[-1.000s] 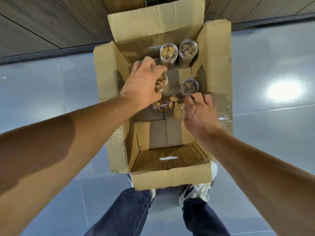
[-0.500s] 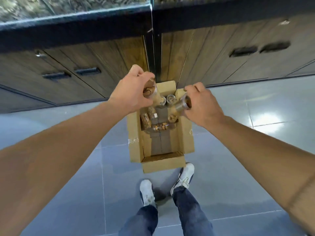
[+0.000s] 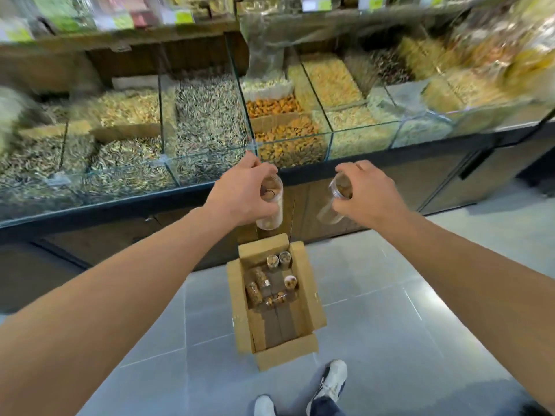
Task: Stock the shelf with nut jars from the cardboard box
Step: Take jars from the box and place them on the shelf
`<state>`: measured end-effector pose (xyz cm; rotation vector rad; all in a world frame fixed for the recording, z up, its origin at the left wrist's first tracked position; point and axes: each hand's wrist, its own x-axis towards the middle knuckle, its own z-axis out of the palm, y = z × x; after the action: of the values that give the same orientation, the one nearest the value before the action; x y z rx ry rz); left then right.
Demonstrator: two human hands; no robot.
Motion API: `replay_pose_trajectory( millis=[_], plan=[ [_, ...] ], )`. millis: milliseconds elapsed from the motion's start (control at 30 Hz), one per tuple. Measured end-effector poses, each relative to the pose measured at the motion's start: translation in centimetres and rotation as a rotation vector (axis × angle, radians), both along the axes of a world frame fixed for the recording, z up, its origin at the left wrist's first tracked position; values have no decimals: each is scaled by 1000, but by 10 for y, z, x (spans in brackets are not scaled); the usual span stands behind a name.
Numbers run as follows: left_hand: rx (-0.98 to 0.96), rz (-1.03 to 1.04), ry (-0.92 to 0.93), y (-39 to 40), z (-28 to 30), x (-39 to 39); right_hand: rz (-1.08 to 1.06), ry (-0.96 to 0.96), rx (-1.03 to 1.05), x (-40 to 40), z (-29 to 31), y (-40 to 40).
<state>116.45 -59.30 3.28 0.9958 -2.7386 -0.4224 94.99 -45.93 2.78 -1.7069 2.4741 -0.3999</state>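
My left hand (image 3: 243, 192) grips a clear nut jar (image 3: 271, 205) by its top, held upright in front of the counter. In my right hand (image 3: 365, 190) is a second clear jar (image 3: 332, 202), tilted with its bottom toward the left. Both jars hang well above the open cardboard box (image 3: 303, 352) on the floor. Inside the box several more nut jars (image 3: 270, 283) remain, some standing at the far end, some lying on their sides. A blurred shelf (image 3: 120, 40) with packets runs along the top of the view.
Glass bins (image 3: 207, 127) of seeds and nuts fill the counter straight ahead, with wooden cabinet doors (image 3: 480, 172) below. Grey floor tiles (image 3: 405, 340) surround the box. My shoes (image 3: 330, 382) stand just behind the box.
Both hands have lifted a jar each out of the box and risen to counter height. The view has tipped up from the box to the glass bins and shelf.
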Motion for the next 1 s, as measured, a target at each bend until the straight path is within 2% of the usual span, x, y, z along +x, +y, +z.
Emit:
replay_pose_trajectory(
  millis=[233, 433, 1000],
  plan=[
    [-77, -55, 180, 28, 80, -36, -42, 46, -129, -21, 81, 40],
    [-121, -71, 256, 44, 129, -93, -61, 93, -222, -70, 130, 60],
    [-122, 72, 299, 62, 182, -337, 51, 203, -304, -324, 184, 70]
  ],
)
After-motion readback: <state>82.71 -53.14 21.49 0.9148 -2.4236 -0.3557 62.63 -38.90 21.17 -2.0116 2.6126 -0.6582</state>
